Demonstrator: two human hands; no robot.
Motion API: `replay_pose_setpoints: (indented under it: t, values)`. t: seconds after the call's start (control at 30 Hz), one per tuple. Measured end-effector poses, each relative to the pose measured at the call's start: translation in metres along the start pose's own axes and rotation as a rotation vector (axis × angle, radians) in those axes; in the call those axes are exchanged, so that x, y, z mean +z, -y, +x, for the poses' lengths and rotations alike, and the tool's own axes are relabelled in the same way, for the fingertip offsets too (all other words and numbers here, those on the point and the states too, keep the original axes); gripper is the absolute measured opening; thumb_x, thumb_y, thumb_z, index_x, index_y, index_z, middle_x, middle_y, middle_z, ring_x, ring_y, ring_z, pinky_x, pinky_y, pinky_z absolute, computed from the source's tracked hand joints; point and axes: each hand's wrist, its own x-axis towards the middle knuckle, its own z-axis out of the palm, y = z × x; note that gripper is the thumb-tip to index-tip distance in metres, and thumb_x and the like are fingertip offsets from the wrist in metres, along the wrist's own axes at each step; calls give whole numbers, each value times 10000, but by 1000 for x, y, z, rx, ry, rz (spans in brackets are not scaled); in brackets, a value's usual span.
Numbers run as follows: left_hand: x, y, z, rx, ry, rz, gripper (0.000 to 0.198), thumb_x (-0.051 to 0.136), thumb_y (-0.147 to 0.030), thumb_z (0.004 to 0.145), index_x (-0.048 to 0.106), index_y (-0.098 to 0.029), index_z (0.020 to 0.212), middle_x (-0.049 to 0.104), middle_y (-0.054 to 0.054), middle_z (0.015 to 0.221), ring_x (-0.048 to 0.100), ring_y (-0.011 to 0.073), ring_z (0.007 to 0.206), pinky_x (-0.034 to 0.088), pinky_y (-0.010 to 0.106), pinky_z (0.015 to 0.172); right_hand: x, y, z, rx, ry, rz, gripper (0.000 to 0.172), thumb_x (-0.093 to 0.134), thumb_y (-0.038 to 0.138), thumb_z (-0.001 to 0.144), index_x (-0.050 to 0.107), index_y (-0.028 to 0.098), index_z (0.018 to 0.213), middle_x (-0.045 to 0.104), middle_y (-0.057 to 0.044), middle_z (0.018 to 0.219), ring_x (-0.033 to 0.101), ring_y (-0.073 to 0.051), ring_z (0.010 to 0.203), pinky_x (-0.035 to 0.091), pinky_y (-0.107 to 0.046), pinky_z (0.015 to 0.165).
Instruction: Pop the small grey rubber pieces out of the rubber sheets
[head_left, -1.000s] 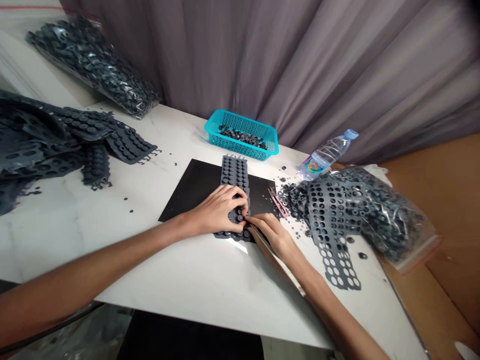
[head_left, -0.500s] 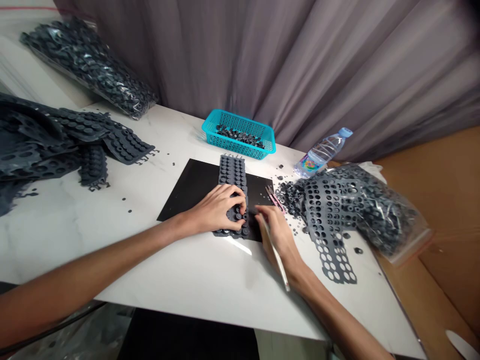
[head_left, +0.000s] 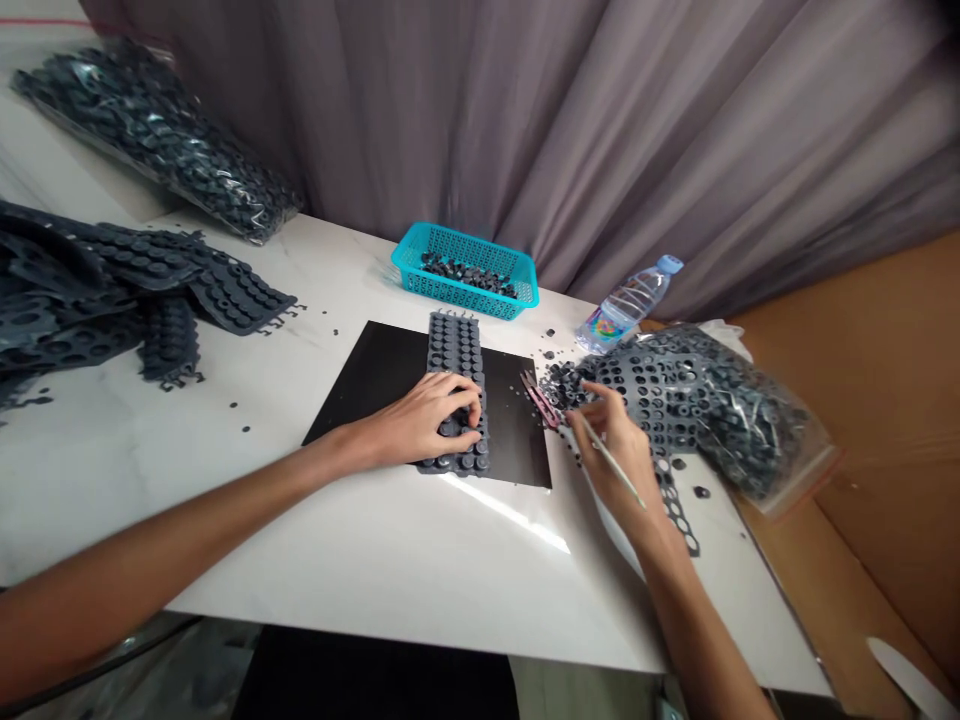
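Under my left hand (head_left: 420, 420) lies a dark grey rubber sheet (head_left: 456, 345) with rows of round studs, flat on a black mat (head_left: 352, 385). My left thumb and fingers are bent together over its near half, hiding part of the studs. To the right of the mat, my right hand (head_left: 619, 450) is closed around a slim pale stick (head_left: 624, 478), whose kind I cannot make out. It is above loose dark rubber bits, beside pink-handled snips (head_left: 541, 402) at the mat's right edge. A punched-out rubber sheet (head_left: 652, 390) lies partly behind my right hand.
A turquoise basket (head_left: 465, 298) with dark pieces stands behind the mat. Right of it are a water bottle (head_left: 630, 303) and a clear bag (head_left: 765, 430) of rubber parts. Studded sheets (head_left: 232, 290) are heaped at left, before another filled bag (head_left: 165, 140).
My right hand has moved right, away from the studded sheet to the loose bits, still holding the stick. My left hand stays on the sheet. The view has shifted slightly.
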Motion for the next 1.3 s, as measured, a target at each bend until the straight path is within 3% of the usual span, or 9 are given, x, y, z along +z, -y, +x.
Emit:
replay_pose_setpoints:
  t: [0.17,0.37,0.67,0.9,1.3]
  values:
    - [-1,-8,-1,26,34,9,200,649,-423,926,578,-238,948,594,84,1341,460,297,1396,326,493,1186,13,49,-10,-114,217,309,210,605,425,1020,660,222,1033,709,-34,926,652,-174,787,517,-282,744]
    - [5,-9,1,55,13,122,178,691,-321,836,599,-241,965,561,112,1359,464,307,1393,362,502,1160,9,50,-13,-259,423,412,156,623,354,1026,683,214,1059,697,-48,971,643,-172,831,516,-281,773]
    - [3,-12,-1,62,-3,167,218,678,-230,792,655,-257,1007,552,80,1395,432,308,1410,345,494,1181,15,48,-13,-358,412,389,149,573,332,1055,652,212,1092,682,-65,1008,638,-188,895,522,-300,815]
    - [13,-11,-2,1,-40,187,189,699,-401,850,662,-248,954,549,78,1393,458,313,1375,360,497,1163,14,49,-12,-310,418,372,126,611,325,1036,653,215,1082,676,-52,995,636,-179,880,520,-290,817]
    - [16,-9,-2,-23,-25,149,214,725,-383,820,656,-255,977,537,77,1400,462,315,1366,356,495,1160,20,47,-10,-406,364,292,182,577,355,1053,658,204,1113,696,-70,975,653,-193,871,544,-301,792]
